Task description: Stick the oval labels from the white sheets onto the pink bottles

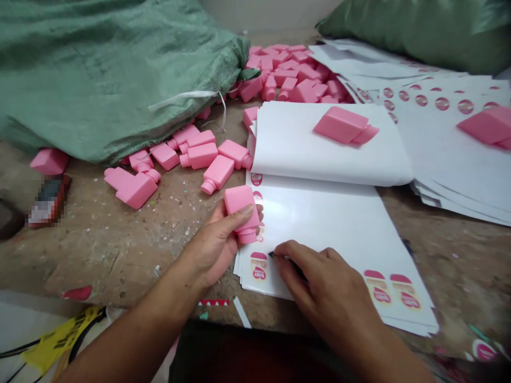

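Note:
My left hand [215,242] is closed around a pink plastic bottle [238,203], its neck pointing down toward me. It is over the left edge of a white sticker sheet [323,226], which has printed baby powder labels along its left side and near corner. My right hand [325,287] rests on this sheet, fingers closed on a thin dark pointed tool [271,255]. Most of the tool is hidden by the fingers, so its kind is unclear. Its tip is just right of a pink and cream label [259,266].
A folded-back sheet [295,138] bears another pink bottle [343,125]. Several loose bottles [202,155] lie at left, with a heap [295,72] behind. A green sack [120,69] stands back left, another [431,32] back right. More label sheets [459,165] lie right; a blurred red-edged object [48,202] lies left.

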Motion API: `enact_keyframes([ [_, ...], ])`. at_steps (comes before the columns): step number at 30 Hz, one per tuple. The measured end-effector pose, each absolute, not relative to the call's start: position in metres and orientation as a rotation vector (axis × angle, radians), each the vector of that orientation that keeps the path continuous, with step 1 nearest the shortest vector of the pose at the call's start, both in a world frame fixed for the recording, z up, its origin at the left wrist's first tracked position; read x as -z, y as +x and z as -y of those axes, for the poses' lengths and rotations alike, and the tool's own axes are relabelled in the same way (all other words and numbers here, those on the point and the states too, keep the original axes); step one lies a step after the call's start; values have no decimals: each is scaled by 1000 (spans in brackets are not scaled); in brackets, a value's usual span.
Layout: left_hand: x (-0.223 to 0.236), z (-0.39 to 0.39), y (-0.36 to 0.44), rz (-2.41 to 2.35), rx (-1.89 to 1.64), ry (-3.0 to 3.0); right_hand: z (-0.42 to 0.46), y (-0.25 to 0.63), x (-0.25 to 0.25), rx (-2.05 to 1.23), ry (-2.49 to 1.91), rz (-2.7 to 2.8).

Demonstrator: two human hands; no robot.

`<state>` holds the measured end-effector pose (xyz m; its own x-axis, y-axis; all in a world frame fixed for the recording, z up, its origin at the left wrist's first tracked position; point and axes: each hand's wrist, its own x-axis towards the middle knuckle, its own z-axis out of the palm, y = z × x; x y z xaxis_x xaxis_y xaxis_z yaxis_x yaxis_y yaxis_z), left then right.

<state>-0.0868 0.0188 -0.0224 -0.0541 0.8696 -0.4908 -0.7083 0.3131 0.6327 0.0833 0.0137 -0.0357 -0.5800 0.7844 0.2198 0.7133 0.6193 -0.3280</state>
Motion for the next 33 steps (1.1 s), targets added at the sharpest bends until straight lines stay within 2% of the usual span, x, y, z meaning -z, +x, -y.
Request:
enact_keyframes([
  [5, 23, -19, -87, -1015, -1289, 212, -15, 82, 35, -302, -1258, 2534],
  [12, 22, -20, -87, -1022, -1300, 201, -19, 88, 36, -735, -1405, 2406],
  [18, 26, -18, -88, -1010, -1312, 210, -9, 85, 40, -375, -1324, 2486],
  [20, 26, -18, -88, -1011, -1312, 214, 0, 83, 38, -361, -1263, 2514],
  [22, 26, -18, -88, -1021, -1309, 218, 12, 84, 32, -549, -1165, 2514],
  [27, 23, -18, -89, -1057, -1305, 275, 20, 94, 3, -1442, -866, 2183],
  [29, 21, -15, -87, -1090, -1308, 317, 13, 98, -7, -1505, -950, 1992],
  [33, 14, 3, -77, -1142, -1266, 417, -1, 106, -14, -1313, -1129, 1753],
])
